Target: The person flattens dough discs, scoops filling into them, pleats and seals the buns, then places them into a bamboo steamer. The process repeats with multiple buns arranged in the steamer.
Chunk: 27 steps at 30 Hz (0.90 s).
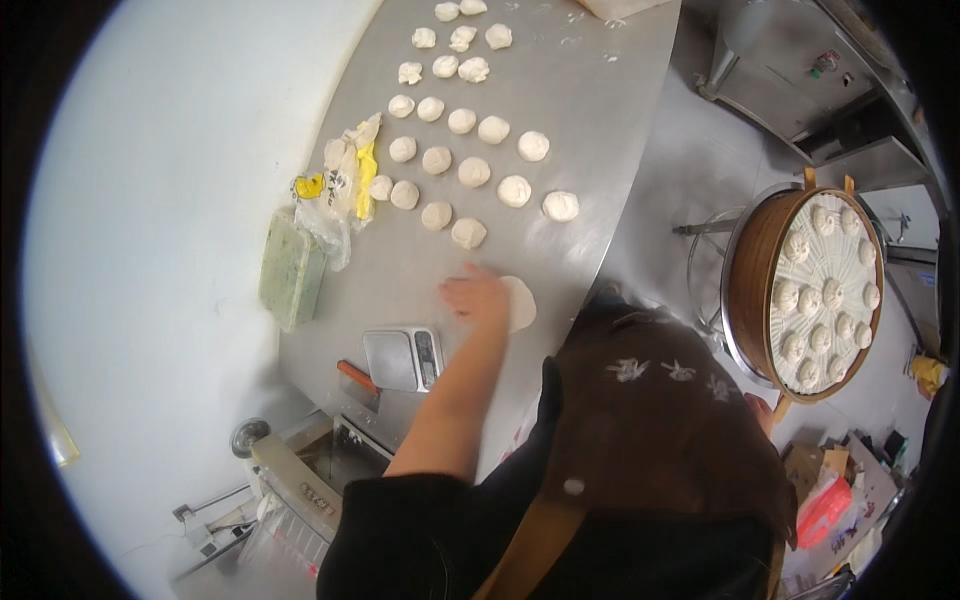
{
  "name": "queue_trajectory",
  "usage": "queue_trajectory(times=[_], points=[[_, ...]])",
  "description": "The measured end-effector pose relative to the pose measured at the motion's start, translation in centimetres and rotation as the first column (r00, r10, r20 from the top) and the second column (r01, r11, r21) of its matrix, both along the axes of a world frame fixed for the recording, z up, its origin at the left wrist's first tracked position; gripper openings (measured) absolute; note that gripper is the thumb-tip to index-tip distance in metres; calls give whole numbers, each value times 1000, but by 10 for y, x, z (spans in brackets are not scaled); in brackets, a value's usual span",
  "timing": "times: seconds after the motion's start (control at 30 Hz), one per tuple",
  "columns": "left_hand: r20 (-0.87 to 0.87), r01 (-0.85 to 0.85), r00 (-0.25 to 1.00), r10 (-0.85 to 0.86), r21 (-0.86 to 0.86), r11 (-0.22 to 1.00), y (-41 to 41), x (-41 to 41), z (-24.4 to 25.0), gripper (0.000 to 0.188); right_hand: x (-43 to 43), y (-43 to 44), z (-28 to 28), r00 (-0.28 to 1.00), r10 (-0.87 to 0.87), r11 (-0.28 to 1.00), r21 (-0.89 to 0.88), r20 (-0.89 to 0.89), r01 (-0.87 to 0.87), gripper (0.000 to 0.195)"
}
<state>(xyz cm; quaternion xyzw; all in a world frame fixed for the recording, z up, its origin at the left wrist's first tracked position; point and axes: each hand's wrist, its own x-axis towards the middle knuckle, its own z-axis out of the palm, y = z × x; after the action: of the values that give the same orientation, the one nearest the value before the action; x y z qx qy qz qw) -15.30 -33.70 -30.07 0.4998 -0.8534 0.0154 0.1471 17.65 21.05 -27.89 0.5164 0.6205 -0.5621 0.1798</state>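
Note:
My left hand point(475, 294) is blurred, its fingers apart and nothing visible in its grasp. It is over or beside a flattened white dough disc point(523, 304), part of which my wrist hides. Beyond the hand, rows of dough balls point(474, 172) lie on the steel table point(577, 97), the nearest dough ball point(469, 233) just past my fingertips. Of my right hand point(759, 414), only a small part shows past the edge of the brown apron point(660, 442). It is close to a wooden handle of the bamboo steamer point(757, 285); whether they touch cannot be told.
Several pleated buns point(833, 293) sit on the steamer's liner. A digital scale point(390, 360), a scraper with an orange handle point(358, 376), a greenish plastic container point(289, 270) and plastic bags point(341, 180) line the wall side. A machine point(300, 480) stands below the table's end.

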Motion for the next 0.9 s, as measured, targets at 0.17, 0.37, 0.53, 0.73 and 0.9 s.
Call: queue_trajectory(times=[0.17, 0.37, 0.53, 0.73, 0.9], points=[[111, 112, 990, -88, -226, 968, 36, -16, -2, 68, 47, -4, -65, 998, 31, 998, 51, -51, -28, 30], [544, 608, 696, -468, -101, 787, -64, 12, -42, 62, -26, -50, -47, 995, -91, 996, -15, -43, 91, 25], [298, 961, 213, -930, 107, 254, -80, 20, -37, 53, -41, -68, -44, 999, 16, 999, 29, -29, -15, 29], [-182, 532, 729, -660, 757, 379, -68, 6, 22, 50, -24, -36, -45, 989, 150, 973, 179, -2, -147, 27], [-6, 546, 708, -707, 639, 542, -69, 21, 25, 46, -15, -4, -33, 997, 77, 983, 171, -25, -71, 27]])
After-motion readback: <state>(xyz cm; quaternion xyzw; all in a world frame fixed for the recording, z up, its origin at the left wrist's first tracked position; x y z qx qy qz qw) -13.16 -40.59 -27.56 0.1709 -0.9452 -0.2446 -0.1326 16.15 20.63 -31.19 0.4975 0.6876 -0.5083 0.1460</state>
